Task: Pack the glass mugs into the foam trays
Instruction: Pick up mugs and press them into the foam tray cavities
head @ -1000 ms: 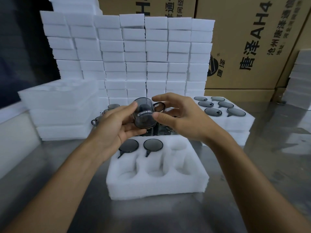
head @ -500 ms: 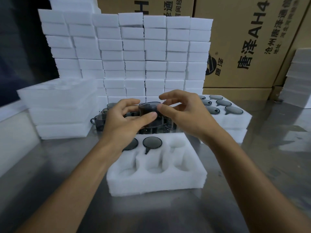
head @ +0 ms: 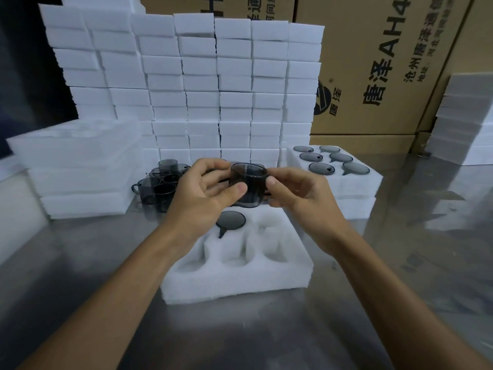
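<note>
Smoky dark glass mug, short and round-sided, is held up in the air by both hands above the far edge of the white six-pocket foam tray, its rim uppermost; I cannot tell which way its handle points.

Taken from left to right: a cluster of loose dark glass mugs waits on the steel table behind the left wrist. The left hand curls round the mug's left wall, thumb across the near face and fingers behind. The mug sits between the two hands, touching both. The right hand pinches the right wall, thumb tip on the near side and fingers tucked round the back. Further right stands a filled white foam tray with six dark mugs seated in it.

In the near tray one mug already fills the middle far pocket, and another pocket lies hidden under the left hand. The open far right pocket looks the likely target. To seat the mug well, I would keep it level, turn the handle toward the pocket's notch, lower it straight down, and release only once the foam takes its weight, minding the glass beside it.
</note>
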